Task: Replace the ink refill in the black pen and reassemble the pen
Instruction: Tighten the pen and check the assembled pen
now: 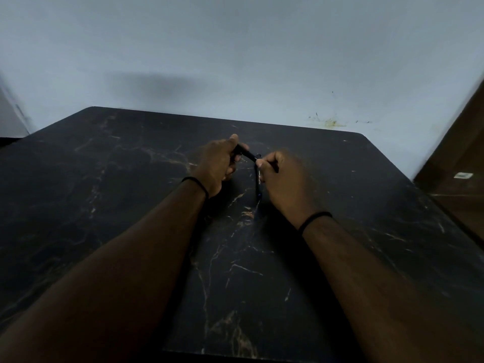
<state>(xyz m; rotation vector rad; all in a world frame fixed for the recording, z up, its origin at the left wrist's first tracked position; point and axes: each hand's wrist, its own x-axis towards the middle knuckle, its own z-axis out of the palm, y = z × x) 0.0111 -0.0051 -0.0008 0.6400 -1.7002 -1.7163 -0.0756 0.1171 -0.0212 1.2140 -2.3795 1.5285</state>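
Both hands meet above the middle of the black marble table (131, 205). My left hand (218, 165) is closed around one end of a black pen (246, 152), which slants down to the right. My right hand (284, 179) pinches the pen's other end between thumb and fingers. A second dark pen-like piece (258, 179) with small print and a blue tip lies on the table just left of my right hand, running toward me. The dim light hides whether the pen is in one piece or pulled apart.
The table has pale gold veins and rounded far corners. A plain bluish wall (235, 61) stands behind it, with a yellowish stain at the right. A brown wooden panel (455, 163) rises beside the table's right edge.
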